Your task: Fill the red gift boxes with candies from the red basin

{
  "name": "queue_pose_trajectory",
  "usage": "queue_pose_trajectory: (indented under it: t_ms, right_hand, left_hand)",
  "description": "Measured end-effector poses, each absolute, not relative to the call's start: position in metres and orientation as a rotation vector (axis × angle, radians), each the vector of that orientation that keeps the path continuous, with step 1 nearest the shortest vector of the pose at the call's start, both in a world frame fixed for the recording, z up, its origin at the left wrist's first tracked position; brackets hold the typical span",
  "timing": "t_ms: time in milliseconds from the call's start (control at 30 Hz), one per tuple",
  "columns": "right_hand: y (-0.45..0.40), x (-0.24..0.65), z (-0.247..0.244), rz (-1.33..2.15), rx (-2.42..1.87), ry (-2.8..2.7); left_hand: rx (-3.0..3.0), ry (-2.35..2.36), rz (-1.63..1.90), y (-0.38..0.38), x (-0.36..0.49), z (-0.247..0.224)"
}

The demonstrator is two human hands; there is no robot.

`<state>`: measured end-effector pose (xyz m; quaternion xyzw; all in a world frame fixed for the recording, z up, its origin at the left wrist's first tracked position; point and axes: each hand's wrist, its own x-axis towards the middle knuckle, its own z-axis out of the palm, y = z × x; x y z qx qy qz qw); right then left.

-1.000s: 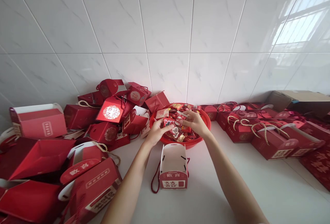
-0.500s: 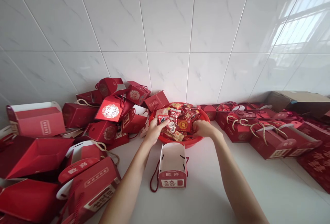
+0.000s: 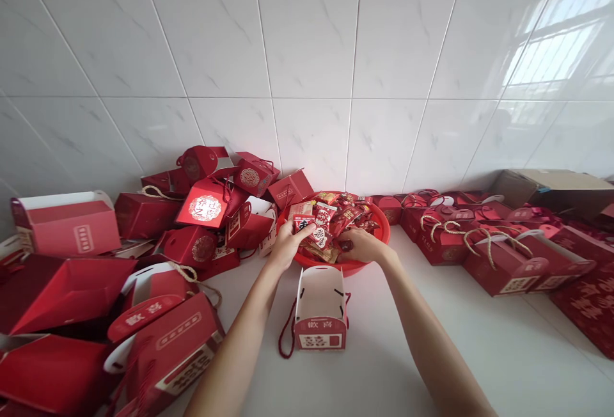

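Observation:
A round red plastic basin (image 3: pixel 382 228) stands against the wall, heaped with wrapped sweets and snack packets (image 3: pixel 348 215). At its left rim, my left hand (image 3: pixel 288 242) is closed on several snack packets (image 3: pixel 311 228), thumb laid across them; their lower parts are hidden. My right hand (image 3: pixel 362 244) reaches over the front right of the basin with curled fingers, and a dark red wrapped candy (image 3: pixel 345 245) shows at the fingertips. In front of the basin sits an open red gift box (image 3: pixel 320 330) with a white inside and a dark red cord handle.
Many red gift boxes (image 3: pixel 180 356) lie piled on the left, several of them open. More red boxes with rope handles (image 3: pixel 508 263) stand in rows on the right, with a brown cardboard box (image 3: pixel 551 180) behind. A white tiled wall (image 3: pixel 311 135) rises at the back of the white counter (image 3: pixel 384 366).
My right hand has moved left within the basin, from its right side toward the middle. My left hand keeps its hold on the packets, and the open box has stayed put.

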<state>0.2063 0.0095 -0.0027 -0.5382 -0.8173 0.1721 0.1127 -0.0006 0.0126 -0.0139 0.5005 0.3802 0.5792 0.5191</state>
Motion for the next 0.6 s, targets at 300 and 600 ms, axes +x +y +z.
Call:
queue_pose_trajectory:
  t_ms: [300,600]
  right_hand:
    - [0.007,0.209,0.007,0.545,-1.542,-2.199]
    - [-0.035,0.217,0.049,1.208,-0.863,-1.906]
  left_hand:
    - [1.219,0.912,1.394,0.012,-0.002,-0.014]
    - [1.188,0.825,1.273,0.007,-0.006,-0.007]
